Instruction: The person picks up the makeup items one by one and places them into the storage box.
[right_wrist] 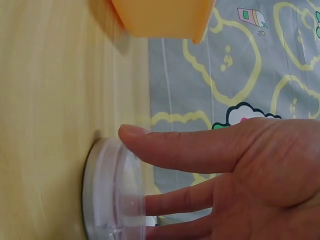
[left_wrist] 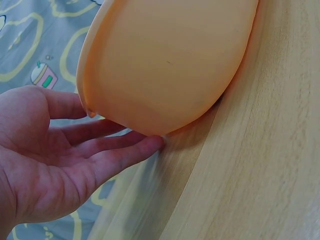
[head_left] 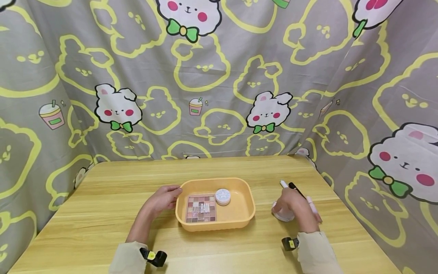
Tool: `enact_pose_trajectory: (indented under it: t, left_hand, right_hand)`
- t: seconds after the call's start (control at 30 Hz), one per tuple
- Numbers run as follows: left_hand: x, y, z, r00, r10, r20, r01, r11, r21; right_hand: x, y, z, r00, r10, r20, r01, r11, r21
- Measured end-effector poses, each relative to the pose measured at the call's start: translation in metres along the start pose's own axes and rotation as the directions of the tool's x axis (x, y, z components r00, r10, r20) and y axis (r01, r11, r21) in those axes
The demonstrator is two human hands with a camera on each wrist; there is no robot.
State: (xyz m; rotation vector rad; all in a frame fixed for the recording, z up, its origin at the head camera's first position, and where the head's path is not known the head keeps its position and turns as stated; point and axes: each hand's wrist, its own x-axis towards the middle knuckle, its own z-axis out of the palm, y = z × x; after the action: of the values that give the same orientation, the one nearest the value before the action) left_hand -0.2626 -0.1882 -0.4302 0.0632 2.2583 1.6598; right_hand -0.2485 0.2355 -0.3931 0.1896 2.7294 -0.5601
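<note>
A yellow-orange plastic tray (head_left: 219, 227) stands on the table, holding an eyeshadow palette (head_left: 201, 208) and a round compact (head_left: 223, 196) with a star on its lid. At the tray's left end my left hand (head_left: 163, 199) grips it; in the left wrist view the thumb is at the rim and the fingertips (left_wrist: 156, 143) lie against the outer wall. My right hand (head_left: 292, 201) reaches down over a round clear-walled cosmetic case (head_left: 284, 217) right of the tray. In the right wrist view its thumb and fingers hold the case (right_wrist: 112, 185) at the edge, low over the tabletop.
Beyond and beside my right hand lie a white-ended tube (head_left: 283, 183), a black pen-like stick (head_left: 295, 187) and a pale pink tube (head_left: 312, 205). A patterned curtain (head_left: 219, 99) hangs behind the wooden table (head_left: 219, 251) and along both sides.
</note>
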Motion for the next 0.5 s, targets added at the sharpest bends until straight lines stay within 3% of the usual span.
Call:
enact_pose_trajectory:
  t: [0.5]
  left_hand:
    - [-0.0006, 0.0003, -0.0004, 1.0, 0.001, -0.002, -0.001, 1.0, -0.006]
  right_hand:
    - [0.0099, -0.0005, 0.0072, 0.998, -0.036, -0.046, 0.038, 0.999, 0.039]
